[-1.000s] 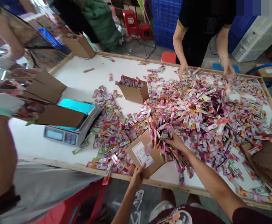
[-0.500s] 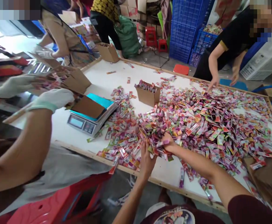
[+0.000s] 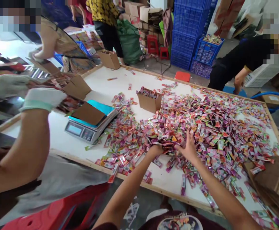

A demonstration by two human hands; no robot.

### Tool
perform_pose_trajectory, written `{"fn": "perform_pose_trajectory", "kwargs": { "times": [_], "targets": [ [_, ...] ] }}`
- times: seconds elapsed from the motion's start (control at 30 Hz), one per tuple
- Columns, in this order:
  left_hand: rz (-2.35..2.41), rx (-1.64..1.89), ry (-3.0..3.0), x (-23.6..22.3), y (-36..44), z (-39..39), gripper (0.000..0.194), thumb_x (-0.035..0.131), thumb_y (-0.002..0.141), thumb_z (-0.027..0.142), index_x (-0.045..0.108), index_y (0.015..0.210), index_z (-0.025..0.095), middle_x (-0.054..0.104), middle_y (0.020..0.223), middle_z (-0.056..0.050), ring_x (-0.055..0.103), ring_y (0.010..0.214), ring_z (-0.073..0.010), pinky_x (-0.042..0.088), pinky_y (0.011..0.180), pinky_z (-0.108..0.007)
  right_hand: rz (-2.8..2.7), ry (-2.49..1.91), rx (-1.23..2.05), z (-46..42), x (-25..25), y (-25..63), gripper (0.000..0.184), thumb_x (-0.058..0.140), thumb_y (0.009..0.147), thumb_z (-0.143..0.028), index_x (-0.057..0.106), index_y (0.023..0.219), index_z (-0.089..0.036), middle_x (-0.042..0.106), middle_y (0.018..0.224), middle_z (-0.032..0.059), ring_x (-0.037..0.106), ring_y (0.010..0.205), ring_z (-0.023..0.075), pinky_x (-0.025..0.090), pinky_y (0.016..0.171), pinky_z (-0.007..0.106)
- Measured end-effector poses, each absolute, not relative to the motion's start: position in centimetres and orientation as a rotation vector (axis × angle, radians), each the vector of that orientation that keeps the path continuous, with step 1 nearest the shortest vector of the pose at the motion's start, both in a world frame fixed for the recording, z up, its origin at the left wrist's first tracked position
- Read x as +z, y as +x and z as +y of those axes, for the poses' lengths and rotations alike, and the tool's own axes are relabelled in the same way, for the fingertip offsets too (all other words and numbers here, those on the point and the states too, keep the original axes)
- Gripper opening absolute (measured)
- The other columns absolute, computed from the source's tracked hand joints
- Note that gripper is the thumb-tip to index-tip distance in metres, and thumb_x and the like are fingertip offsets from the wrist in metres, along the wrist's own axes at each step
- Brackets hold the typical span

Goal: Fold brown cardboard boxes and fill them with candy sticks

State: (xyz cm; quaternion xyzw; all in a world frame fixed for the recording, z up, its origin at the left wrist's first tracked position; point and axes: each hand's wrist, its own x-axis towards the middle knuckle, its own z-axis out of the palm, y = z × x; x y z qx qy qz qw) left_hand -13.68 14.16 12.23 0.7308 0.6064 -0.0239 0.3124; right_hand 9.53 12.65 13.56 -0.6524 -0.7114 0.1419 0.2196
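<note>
A wide heap of small colourful sachets [image 3: 216, 127] covers the right half of a white, wood-framed table [image 3: 65, 140]. Both my hands reach into the heap's near edge. My left hand [image 3: 155, 149] is pushed under a bunch of sachets, so its fingers are hidden. My right hand [image 3: 187, 147] lies on the sachets with its fingers spread. An open cardboard box [image 3: 149, 99] filled with sachets stands behind the heap.
A digital scale [image 3: 88, 126] with a brown card on top sits at the left. A gloved co-worker's hand [image 3: 43, 97] holds a cardboard box of sachets there. Another person [image 3: 245, 60] leans over the far right edge. Flat cardboard [image 3: 273, 182] lies at the right. Blue crates [image 3: 189, 28] stand behind.
The labelled cardboard box that my left hand held a second ago is out of sight. Both hands came together on a bunch of sachets, then pushed forward into the heap.
</note>
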Motion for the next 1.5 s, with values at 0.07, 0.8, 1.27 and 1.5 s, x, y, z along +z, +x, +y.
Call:
{"fn": "perform_pose_trajectory", "kwargs": {
  "times": [0.07,0.8,1.27,1.5],
  "targets": [
    [1.672,0.016,1.903,13.0,-16.1,13.1,0.028,0.057,0.095,0.035,0.078,0.1,0.018,0.081,0.097,-0.01,0.075,0.092,-0.0261,0.055,0.081,-0.031,-2.12,-1.736,0.524,11.2,12.1,7.0,0.083,0.075,0.088,-0.048,0.041,0.159,-0.02,0.05,0.152,0.0222,0.051,0.138,0.0401,0.045,0.107,0.051],
    [1.638,0.213,1.973,12.5,-17.7,14.4,0.03,0.064,0.094,0.04,0.08,0.11,0.022,0.081,0.102,-0.007,0.075,0.093,-0.0226,0.056,0.083,-0.027,-1.641,-1.477,0.7,16.9,11.1,5.8,0.029,0.05,0.096,-0.04,0.068,0.088,-0.021,0.074,0.096,0.0097,0.065,0.098,0.0247,0.049,0.095,0.038],
    [1.694,0.074,2.023,9.8,-14.6,17.2,0.015,0.069,0.086,0.028,0.079,0.089,0.017,0.078,0.086,-0.013,0.074,0.093,-0.0261,0.054,0.087,-0.029,-1.951,-1.519,0.731,11.6,9.6,3.1,0.032,0.07,0.084,-0.029,0.074,0.114,-0.02,0.072,0.112,0.014,0.065,0.109,0.0298,0.05,0.096,0.042],
    [2.106,0.245,1.675,12.3,-21.1,15.6,0.043,0.049,0.1,0.034,0.066,0.133,0.013,0.077,0.115,-0.017,0.07,0.111,-0.0291,0.053,0.093,-0.036,-2.047,-1.45,0.905,17.2,10.4,-0.8,0.023,0.07,0.087,-0.04,0.07,0.074,-0.022,0.07,0.082,0.0089,0.066,0.081,0.0232,0.051,0.078,0.035]
  ]
}}
